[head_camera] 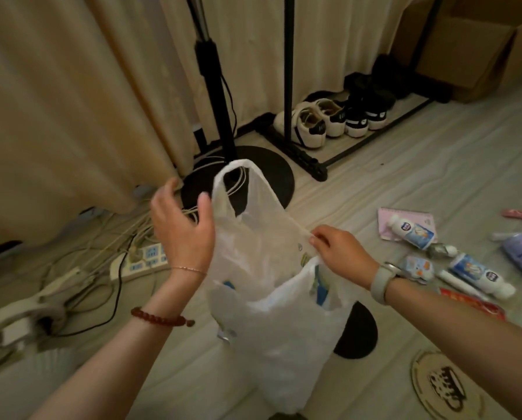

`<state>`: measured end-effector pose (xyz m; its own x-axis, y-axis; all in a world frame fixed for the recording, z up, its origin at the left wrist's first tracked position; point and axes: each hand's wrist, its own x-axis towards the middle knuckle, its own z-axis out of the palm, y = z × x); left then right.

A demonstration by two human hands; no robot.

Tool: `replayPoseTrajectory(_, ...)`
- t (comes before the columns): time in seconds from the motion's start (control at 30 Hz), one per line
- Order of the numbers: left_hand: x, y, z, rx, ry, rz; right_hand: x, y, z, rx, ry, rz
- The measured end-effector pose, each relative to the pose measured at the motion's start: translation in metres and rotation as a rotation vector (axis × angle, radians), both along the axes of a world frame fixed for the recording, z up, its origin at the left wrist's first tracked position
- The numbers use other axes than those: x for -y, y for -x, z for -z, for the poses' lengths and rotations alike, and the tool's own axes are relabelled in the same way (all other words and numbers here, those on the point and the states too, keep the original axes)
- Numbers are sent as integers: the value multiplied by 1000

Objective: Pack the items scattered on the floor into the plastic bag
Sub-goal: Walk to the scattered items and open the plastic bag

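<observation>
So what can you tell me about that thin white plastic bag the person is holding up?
The thin, translucent white plastic carrier bag hangs upright in the middle of the view, crinkled, mouth open. One looped handle stands up at the far side; the person's right hand pinches the near rim, pulling it wide. The left hand is spread beside the far edge; contact is unclear. Blue and green shapes show faintly through the film. Its bottom seems to reach the pale floor.
</observation>
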<state>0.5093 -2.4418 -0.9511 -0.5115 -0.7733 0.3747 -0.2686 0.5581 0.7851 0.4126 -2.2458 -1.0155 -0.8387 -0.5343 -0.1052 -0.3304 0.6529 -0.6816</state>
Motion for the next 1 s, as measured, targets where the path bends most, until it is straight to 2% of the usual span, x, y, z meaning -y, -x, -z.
replayPoseTrajectory(0.07,-8,5,-10,-36,535,181,0,3,-16,-175,-1,-84)
replayPoseTrajectory(0.1,-14,10,-11,24,724,274,-1,4,-23,-240,4,-133)
replayPoseTrajectory(0.17,-25,19,-3,267,949,406,-4,2,-32,-361,67,-208)
replayPoseTrajectory(0.2,-29,22,1,407,985,451,-6,1,-35,-409,102,-232)
replayPoseTrajectory(0.3,-28,24,18,694,814,643,-19,-1,-31,-507,131,-255)
replayPoseTrajectory(0.33,-29,21,21,710,669,734,-23,-2,-28,-534,108,-257)
replayPoseTrajectory(0.4,-35,13,27,607,287,832,-31,-5,-19,-594,30,-268)
replayPoseTrajectory(0.47,-43,9,30,424,-21,778,-37,-8,-8,-650,-66,-286)
replayPoseTrajectory(0.53,-47,9,34,319,-265,682,-42,-11,3,-680,-170,-309)
replayPoseTrajectory(0.67,-44,17,37,233,-666,481,-50,-10,19,-608,-202,-344)
replayPoseTrajectory(0.77,-37,22,39,175,-920,347,-60,-8,27,-668,-220,-298)
replayPoseTrajectory(0.83,-35,24,42,115,-933,299,-70,-2,33,-713,-270,-238)
replayPoseTrajectory(0.93,-37,21,45,92,-600,302,-83,8,48,-708,-283,-234)
replayPoseTrajectory(1.0,-44,13,42,110,-379,446,-89,11,52,-599,-214,-150)
